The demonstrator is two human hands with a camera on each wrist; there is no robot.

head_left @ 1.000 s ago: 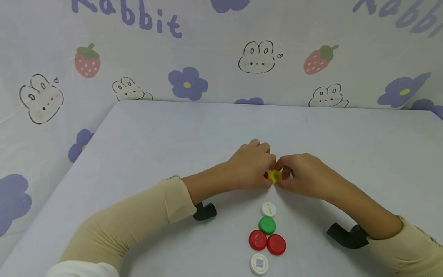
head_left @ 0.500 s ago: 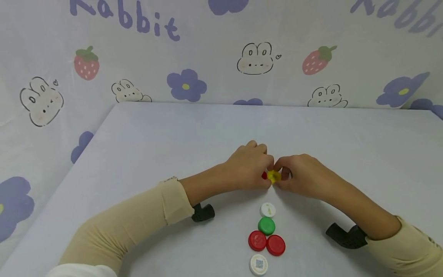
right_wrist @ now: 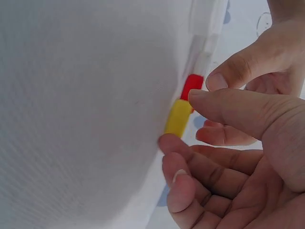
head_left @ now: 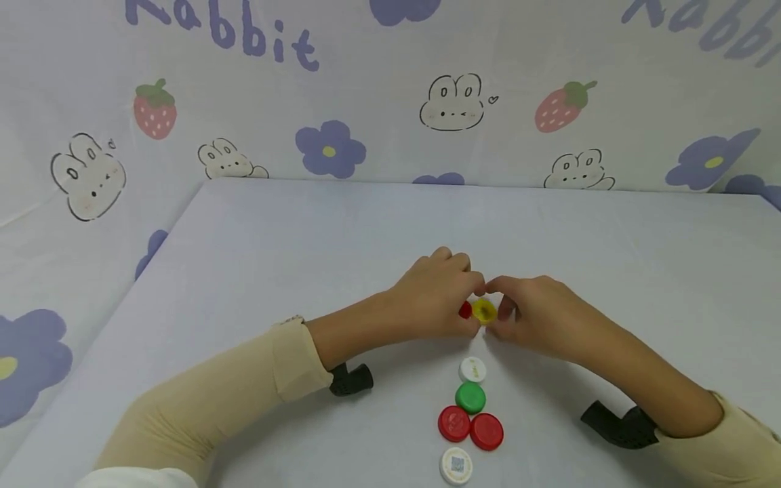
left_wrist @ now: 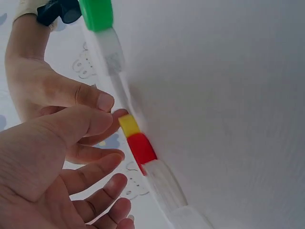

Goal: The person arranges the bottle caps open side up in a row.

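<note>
A yellow bottle cap (head_left: 484,311) lies on the white table beside a red bottle cap (head_left: 466,310), their edges close together. My right hand (head_left: 537,315) surrounds the yellow one loosely, thumb and index finger spread at its near and far sides; in the right wrist view a fingertip is right at the yellow cap (right_wrist: 178,117). My left hand (head_left: 436,295) arches over the red cap and partly hides it. The left wrist view shows its thumb and fingers apart, beside the red cap (left_wrist: 141,149). Beyond that cap are pale, translucent caps (left_wrist: 164,183), hidden in the head view.
Nearer the body, a white cap (head_left: 472,370), a green cap (head_left: 470,398) and two red caps, left (head_left: 454,423) and right (head_left: 487,432), form a cluster. Another white cap (head_left: 456,465) with a printed square lies below. A patterned cloth (head_left: 378,88) hangs behind the table.
The right hand's thumb and index finger have spread a little from the yellow cap, which shows more fully now. The left hand stays about where it was, over the red cap.
</note>
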